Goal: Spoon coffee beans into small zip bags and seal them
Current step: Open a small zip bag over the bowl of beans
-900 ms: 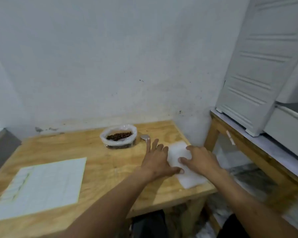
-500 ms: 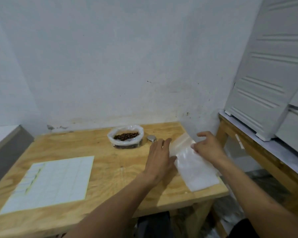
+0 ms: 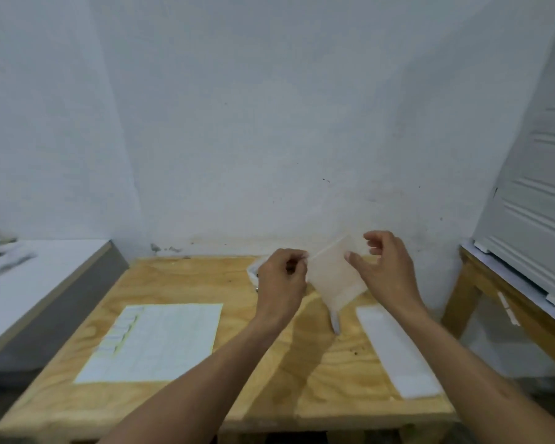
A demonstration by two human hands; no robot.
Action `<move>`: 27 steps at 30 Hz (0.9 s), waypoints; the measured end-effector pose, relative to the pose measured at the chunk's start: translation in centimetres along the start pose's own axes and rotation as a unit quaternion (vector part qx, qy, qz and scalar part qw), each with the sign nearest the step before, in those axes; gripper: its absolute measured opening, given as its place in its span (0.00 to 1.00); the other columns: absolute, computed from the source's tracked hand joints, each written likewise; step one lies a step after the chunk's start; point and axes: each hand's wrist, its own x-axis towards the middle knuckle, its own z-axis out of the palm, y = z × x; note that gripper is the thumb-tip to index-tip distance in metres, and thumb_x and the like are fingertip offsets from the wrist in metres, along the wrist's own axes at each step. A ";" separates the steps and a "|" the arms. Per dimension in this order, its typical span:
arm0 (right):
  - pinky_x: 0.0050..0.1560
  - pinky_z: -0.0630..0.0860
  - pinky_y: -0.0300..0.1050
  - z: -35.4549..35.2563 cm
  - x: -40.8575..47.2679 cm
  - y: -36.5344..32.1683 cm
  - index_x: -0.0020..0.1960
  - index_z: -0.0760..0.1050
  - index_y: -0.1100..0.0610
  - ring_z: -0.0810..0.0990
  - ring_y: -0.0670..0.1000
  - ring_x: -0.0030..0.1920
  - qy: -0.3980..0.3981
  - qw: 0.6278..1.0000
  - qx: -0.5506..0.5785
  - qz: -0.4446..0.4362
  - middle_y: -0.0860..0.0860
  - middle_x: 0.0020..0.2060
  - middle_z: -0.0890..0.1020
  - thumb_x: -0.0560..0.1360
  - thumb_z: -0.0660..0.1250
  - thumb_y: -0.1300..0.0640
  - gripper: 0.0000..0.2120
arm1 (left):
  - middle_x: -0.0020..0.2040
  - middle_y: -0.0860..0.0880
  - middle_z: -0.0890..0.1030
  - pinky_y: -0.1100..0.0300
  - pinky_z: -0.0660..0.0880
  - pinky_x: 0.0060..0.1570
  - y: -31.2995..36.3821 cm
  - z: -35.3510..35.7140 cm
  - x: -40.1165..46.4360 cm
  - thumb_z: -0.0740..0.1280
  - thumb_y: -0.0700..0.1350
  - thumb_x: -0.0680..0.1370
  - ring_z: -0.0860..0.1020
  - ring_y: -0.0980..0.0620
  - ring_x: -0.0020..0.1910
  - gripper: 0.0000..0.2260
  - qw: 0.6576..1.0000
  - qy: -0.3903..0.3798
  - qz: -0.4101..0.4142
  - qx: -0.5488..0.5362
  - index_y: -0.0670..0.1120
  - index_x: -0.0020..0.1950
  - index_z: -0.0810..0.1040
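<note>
I see the left hand (image 3: 282,277) and the right hand (image 3: 385,264) raised above the pale plywood surface (image 3: 263,379), holding between them a small translucent plastic zip bag (image 3: 332,277). The bag hangs in the air, tilted, its upper edge running from the left hand up toward the right. The left fingers (image 3: 297,256) are curled and pinch the bag's near upper corner. The right thumb lies against the bag's right side and the right fingers (image 3: 374,243) curl at its top edge, so that hand grips it too, though blur keeps me from telling exactly where the contact sits.

Behind the left hand, only a sliver of the clear plastic-lined tub (image 3: 253,270) shows; I cannot see its coffee beans from here. A flat white stack of plastic bags (image 3: 398,350) lies on the surface below the right forearm, near the right edge. A white gridded sheet of labels (image 3: 154,341) lies flat on the left part of the surface, well apart from the hands. A white ribbed cabinet (image 3: 535,225) stands on a wooden bench (image 3: 494,283) to the right.
</note>
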 end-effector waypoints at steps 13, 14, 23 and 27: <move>0.46 0.84 0.56 3.3 -0.3 -9.2 0.35 0.82 0.59 0.84 0.49 0.30 -0.052 0.993 0.101 0.014 0.48 0.30 0.85 0.76 0.64 0.50 0.18 | 0.47 0.49 0.81 0.60 0.78 0.45 0.8 -4.0 1.2 0.70 0.32 0.76 0.81 0.54 0.43 0.08 0.953 0.086 0.273 0.095 0.41 0.51 0.85; 0.46 0.84 0.55 3.2 -0.1 -9.5 0.35 0.82 0.60 0.83 0.48 0.28 -0.055 0.992 0.110 0.018 0.48 0.29 0.85 0.76 0.64 0.53 0.16 | 0.47 0.50 0.82 0.59 0.78 0.45 0.9 -4.0 1.2 0.71 0.33 0.76 0.81 0.55 0.44 0.07 0.954 0.078 0.277 0.088 0.41 0.51 0.85; 0.41 0.83 0.47 4.6 1.3 -9.8 0.39 0.82 0.61 0.83 0.48 0.33 -0.124 0.974 0.187 -0.013 0.52 0.32 0.85 0.80 0.68 0.53 0.15 | 0.50 0.53 0.86 0.59 0.81 0.52 3.4 -6.2 1.6 0.76 0.55 0.75 0.84 0.57 0.50 0.17 0.996 -0.048 0.005 -0.074 0.48 0.59 0.84; 0.39 0.81 0.45 5.8 1.3 -8.9 0.42 0.80 0.63 0.84 0.49 0.36 -0.179 0.956 0.230 -0.012 0.50 0.33 0.85 0.82 0.66 0.51 0.17 | 0.48 0.49 0.88 0.58 0.81 0.55 3.2 -7.1 2.8 0.79 0.52 0.73 0.86 0.53 0.49 0.20 0.989 -0.098 -0.049 -0.103 0.45 0.61 0.83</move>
